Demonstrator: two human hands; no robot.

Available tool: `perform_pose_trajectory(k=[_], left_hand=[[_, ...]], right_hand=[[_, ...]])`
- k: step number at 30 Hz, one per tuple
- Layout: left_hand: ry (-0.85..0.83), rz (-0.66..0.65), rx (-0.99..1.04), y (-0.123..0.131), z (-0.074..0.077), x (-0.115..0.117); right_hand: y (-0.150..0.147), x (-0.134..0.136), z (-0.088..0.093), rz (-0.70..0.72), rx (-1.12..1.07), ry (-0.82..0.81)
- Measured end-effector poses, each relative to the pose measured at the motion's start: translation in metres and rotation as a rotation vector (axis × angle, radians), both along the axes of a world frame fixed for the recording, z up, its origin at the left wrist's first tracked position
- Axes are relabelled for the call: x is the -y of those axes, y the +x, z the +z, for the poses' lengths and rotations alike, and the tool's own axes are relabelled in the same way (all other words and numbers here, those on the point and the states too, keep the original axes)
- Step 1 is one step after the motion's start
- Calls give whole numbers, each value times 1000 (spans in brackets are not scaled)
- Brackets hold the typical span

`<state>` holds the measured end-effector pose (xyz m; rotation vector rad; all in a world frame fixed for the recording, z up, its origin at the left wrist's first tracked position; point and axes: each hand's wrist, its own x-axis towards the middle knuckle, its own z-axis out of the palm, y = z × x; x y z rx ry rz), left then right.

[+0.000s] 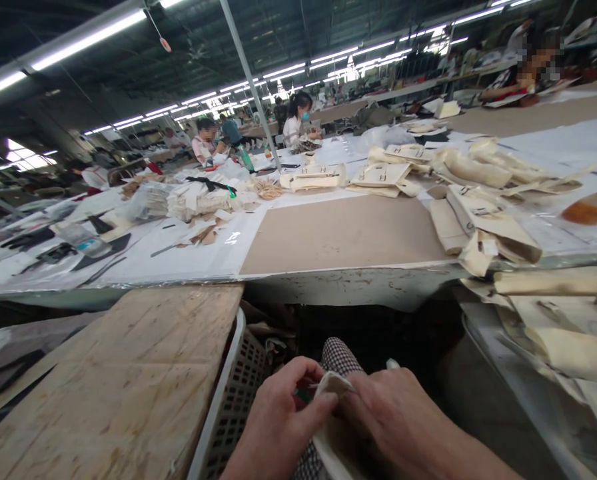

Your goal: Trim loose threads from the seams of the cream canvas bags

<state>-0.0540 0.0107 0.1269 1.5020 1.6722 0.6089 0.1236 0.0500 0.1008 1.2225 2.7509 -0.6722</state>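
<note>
A cream-coloured bag piece (331, 440) lies over my lap, its upper edge raised between my hands. My left hand (291, 407) pinches that edge between thumb and fingers. On the other side my right hand (391, 407) grips the same piece, its fingertips partly hidden by the folded material. A small pale tip (392, 364) shows just above the right hand; I cannot make out what it belongs to. Checked cloth (341, 357) covers my leg beneath.
Ahead is a long worktable (348, 233) with several cream bag pieces (488, 220) and stacked scraps (198, 200). A worn board (113, 373) and a white plastic basket (233, 373) stand at left. More cream pieces (558, 327) are piled at right. People (298, 127) sit farther back.
</note>
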Motion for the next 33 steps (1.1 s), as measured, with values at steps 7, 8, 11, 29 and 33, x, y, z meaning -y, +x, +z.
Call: perform_pose_trajectory(k=[7, 8, 11, 29, 33], left_hand=[[9, 55, 100, 2, -17, 4], [12, 74, 105, 3, -20, 5], [44, 113, 103, 7, -26, 9], [184, 133, -55, 16, -33, 13], [136, 132, -35, 16, -30, 15]], right_hand=[[4, 12, -12, 8, -37, 7], [5, 13, -14, 6, -44, 8], [8, 17, -20, -4, -74, 43], [14, 21, -37, -42, -446, 171], [9, 14, -31, -45, -594, 41]])
